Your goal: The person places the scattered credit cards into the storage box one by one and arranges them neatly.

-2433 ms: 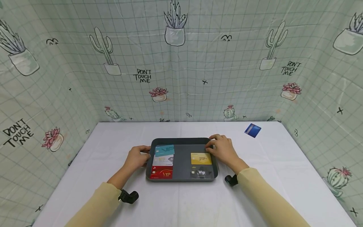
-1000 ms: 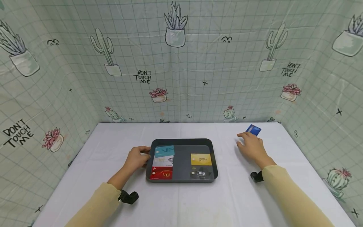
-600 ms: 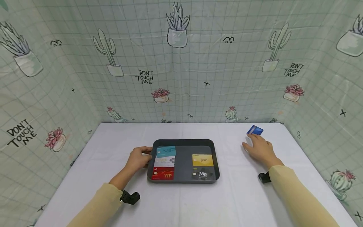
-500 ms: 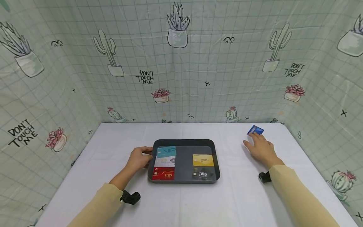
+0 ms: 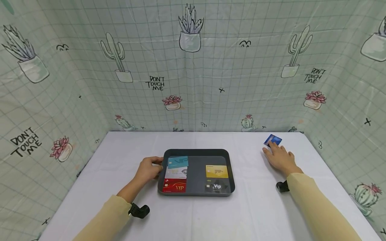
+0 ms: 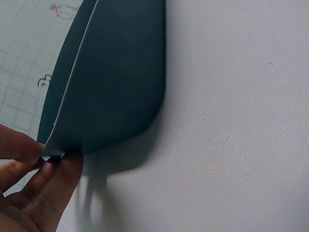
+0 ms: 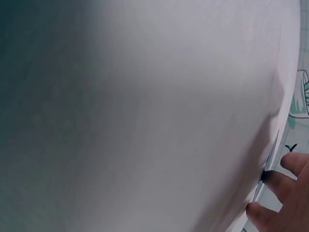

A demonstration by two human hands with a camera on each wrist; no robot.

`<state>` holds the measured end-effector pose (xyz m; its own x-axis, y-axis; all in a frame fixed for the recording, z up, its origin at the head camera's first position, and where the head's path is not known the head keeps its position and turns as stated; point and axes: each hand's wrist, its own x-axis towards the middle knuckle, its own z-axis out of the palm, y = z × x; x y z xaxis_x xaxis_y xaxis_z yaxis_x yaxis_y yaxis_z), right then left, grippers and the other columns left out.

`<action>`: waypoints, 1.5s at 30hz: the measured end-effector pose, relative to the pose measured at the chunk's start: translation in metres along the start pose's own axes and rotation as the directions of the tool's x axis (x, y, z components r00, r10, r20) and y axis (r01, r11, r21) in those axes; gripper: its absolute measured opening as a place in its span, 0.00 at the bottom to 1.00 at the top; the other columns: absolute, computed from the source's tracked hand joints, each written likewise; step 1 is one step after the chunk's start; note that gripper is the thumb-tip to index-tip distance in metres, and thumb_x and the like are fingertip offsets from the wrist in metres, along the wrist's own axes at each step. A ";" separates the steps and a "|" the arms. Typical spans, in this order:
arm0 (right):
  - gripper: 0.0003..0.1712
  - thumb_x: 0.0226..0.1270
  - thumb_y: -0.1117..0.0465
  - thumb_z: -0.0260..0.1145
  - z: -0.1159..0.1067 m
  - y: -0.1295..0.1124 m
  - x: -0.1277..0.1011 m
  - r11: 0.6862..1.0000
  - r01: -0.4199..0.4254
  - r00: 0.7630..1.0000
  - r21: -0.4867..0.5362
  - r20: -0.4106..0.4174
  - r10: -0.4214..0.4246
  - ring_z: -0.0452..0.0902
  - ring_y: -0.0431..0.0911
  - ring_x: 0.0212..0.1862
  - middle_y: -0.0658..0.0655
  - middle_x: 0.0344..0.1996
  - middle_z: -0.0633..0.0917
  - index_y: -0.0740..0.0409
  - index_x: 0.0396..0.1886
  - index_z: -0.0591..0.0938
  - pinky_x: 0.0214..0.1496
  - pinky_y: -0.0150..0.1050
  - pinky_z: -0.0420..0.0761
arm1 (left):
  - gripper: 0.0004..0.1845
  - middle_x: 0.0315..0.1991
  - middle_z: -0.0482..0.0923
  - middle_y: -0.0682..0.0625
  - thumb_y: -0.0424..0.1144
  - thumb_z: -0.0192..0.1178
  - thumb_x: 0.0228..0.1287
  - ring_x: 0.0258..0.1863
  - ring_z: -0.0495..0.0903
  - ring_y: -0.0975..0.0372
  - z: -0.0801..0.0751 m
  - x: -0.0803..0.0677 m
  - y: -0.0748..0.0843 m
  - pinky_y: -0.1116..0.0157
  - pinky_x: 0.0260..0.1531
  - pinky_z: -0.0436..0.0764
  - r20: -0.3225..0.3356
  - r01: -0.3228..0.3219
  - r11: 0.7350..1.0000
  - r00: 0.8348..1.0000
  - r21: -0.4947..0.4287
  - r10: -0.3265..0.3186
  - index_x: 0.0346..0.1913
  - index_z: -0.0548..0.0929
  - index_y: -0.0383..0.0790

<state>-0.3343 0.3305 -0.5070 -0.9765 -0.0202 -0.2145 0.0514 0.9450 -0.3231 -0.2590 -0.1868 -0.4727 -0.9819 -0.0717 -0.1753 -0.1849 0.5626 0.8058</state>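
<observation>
Head view: right hand (image 5: 280, 158) now on blue card (image 5: 272, 140)

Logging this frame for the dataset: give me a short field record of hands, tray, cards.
left hand: grip on the left rim of the dark grey plastic tray
right hand: fingertips on the blue card, far right of the white table
tray contents: teal, white and red cards left; yellow and black cards right
blue card: outside tray

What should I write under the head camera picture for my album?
A left hand grips the card tray while the right hand touches a blue card on the table.
</observation>
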 end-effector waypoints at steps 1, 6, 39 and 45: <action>0.51 0.81 0.32 0.30 0.000 0.000 -0.001 1.000 0.002 1.000 -0.013 -0.010 -0.002 0.41 0.79 0.77 0.78 0.78 0.50 0.72 0.81 0.49 0.73 0.80 0.43 | 0.21 0.54 0.82 0.33 0.26 0.59 0.67 0.36 0.84 0.56 0.000 0.000 0.000 0.60 0.32 0.90 0.000 0.000 1.000 1.000 0.000 0.000 0.63 0.81 0.28; 0.48 0.82 0.36 0.37 -0.001 -0.001 -0.005 0.997 0.011 0.997 -0.076 -0.069 -0.016 0.51 0.78 0.75 0.78 0.76 0.57 0.76 0.77 0.58 0.73 0.79 0.45 | 0.21 0.54 0.82 0.33 0.26 0.59 0.68 0.37 0.84 0.56 0.000 -0.002 0.002 0.60 0.33 0.90 0.003 0.009 1.000 1.000 -0.006 -0.009 0.63 0.81 0.28; 0.27 0.71 0.47 0.64 -0.004 -0.004 -0.010 0.992 -0.041 0.971 -0.121 -0.239 0.012 0.77 0.71 0.50 0.75 0.52 0.84 0.65 0.57 0.84 0.51 0.67 0.66 | 0.21 0.54 0.82 0.33 0.26 0.58 0.69 0.38 0.83 0.54 0.000 -0.002 0.002 0.60 0.31 0.90 0.002 0.009 1.000 1.000 0.010 -0.009 0.64 0.80 0.28; 0.31 0.68 0.44 0.65 -0.010 -0.013 -0.015 0.990 -0.099 0.976 -0.096 -0.202 0.079 0.77 0.71 0.46 0.77 0.43 0.80 0.72 0.47 0.81 0.47 0.67 0.74 | 0.22 0.55 0.81 0.33 0.27 0.58 0.68 0.40 0.83 0.53 -0.001 -0.002 0.004 0.60 0.32 0.90 0.006 0.008 1.000 1.000 0.011 -0.008 0.64 0.80 0.27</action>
<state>-0.3221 0.3218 -0.4904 -0.9915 0.1203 -0.0488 0.1280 0.9692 -0.2103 -0.2576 -0.1851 -0.4692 -0.9802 -0.0708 -0.1850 -0.1919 0.5707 0.7984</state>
